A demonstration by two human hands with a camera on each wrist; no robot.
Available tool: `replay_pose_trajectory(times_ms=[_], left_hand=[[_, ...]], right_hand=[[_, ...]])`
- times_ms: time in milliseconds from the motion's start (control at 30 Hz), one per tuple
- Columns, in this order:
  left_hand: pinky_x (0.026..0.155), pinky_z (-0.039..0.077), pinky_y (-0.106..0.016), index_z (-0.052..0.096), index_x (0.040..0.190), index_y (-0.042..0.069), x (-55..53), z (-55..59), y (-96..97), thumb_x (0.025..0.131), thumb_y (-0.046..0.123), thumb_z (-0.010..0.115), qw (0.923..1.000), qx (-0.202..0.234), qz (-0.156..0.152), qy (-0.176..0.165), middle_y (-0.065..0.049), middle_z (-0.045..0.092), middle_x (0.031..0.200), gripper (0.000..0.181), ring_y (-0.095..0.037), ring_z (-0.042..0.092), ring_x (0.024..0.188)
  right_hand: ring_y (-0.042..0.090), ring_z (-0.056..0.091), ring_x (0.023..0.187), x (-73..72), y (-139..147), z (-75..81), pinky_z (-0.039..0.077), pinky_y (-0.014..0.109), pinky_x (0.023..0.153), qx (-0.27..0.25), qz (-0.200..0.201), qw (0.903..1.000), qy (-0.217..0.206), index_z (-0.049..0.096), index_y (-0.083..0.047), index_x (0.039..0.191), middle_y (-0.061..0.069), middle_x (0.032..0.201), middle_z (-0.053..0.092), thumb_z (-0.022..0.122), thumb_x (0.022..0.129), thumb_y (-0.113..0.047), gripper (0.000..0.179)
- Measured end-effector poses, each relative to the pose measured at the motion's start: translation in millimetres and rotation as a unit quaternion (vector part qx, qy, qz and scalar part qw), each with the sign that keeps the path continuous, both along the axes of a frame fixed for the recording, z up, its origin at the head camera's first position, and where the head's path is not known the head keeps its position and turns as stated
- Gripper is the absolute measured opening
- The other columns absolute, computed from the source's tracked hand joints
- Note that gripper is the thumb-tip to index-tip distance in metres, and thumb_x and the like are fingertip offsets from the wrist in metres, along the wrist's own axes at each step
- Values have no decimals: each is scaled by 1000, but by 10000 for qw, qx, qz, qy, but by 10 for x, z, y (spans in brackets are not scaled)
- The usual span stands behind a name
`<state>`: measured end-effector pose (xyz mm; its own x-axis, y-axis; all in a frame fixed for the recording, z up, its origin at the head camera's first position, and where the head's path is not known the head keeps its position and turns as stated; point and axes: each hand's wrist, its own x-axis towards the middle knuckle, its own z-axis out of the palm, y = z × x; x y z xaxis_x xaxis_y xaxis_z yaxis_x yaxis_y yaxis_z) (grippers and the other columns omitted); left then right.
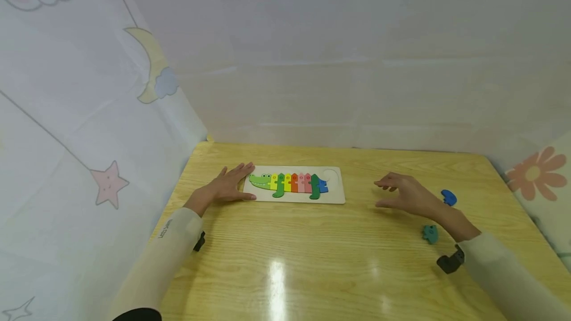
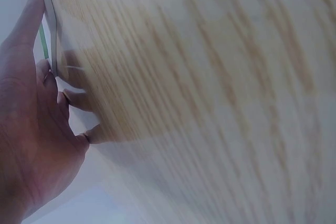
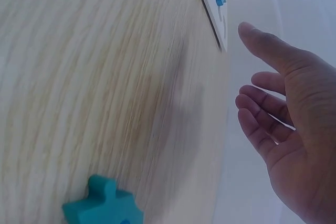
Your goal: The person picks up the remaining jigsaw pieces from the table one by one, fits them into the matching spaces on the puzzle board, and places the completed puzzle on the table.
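Note:
A pale wooden puzzle board (image 1: 294,170) lies at the back middle of the table, with colourful crocodile pieces (image 1: 287,183) set in it. Bare recess outline shows at its right end, beside a blue piece (image 1: 323,186). My left hand (image 1: 227,185) rests on the board's left edge, fingers straight and spread. To the right of the board, my right hand (image 1: 408,194) hovers over the table with loosely bent fingers and nothing between them. A teal puzzle piece (image 1: 430,234) and a curved blue piece (image 1: 448,197) lie near the right forearm; the teal piece (image 3: 105,205) also shows in the right wrist view.
The wooden table (image 1: 330,251) has its back edge against a pale cloth wall (image 1: 334,88). Another patterned cloth (image 1: 89,128) rises along the left side, and one with a flower (image 1: 535,172) stands at the right.

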<state>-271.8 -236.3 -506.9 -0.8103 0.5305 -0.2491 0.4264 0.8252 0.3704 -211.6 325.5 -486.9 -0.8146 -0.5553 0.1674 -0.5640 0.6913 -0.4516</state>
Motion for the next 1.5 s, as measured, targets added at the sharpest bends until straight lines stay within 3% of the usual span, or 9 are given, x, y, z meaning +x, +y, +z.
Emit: replay_pose_trajectory(times_ms=[600,867,1233,1500], left_hand=[[127,-1,-70,15,172,14,6,18,5,96,61,71,9999,108,21,-42,-8,10,179,106,-34,7,165],[126,-1,-70,16,172,13,22,58,32,96,56,73,9999,145,24,-87,-9,10,179,104,-35,7,165],[126,1,-72,17,172,12,11,27,28,95,61,72,9999,163,-1,-34,-10,11,179,105,-37,9,164],[126,0,-71,16,172,13,8,8,6,96,63,70,9999,138,-5,-33,-10,10,179,106,-36,8,164]], right_hand=[[25,68,94,231,393,52,60,40,77,-120,5,9999,50,73,-2,128,8,114,71,92,84,-25,53],[17,68,94,258,609,45,61,37,76,-138,242,9995,133,74,-3,129,4,115,72,94,82,-23,55],[13,68,96,318,857,60,61,36,77,-148,300,9992,-215,74,-4,129,5,116,72,93,82,-21,54],[10,66,96,373,971,11,58,31,75,-202,460,9984,-244,73,-5,131,2,117,71,96,77,-18,60]])
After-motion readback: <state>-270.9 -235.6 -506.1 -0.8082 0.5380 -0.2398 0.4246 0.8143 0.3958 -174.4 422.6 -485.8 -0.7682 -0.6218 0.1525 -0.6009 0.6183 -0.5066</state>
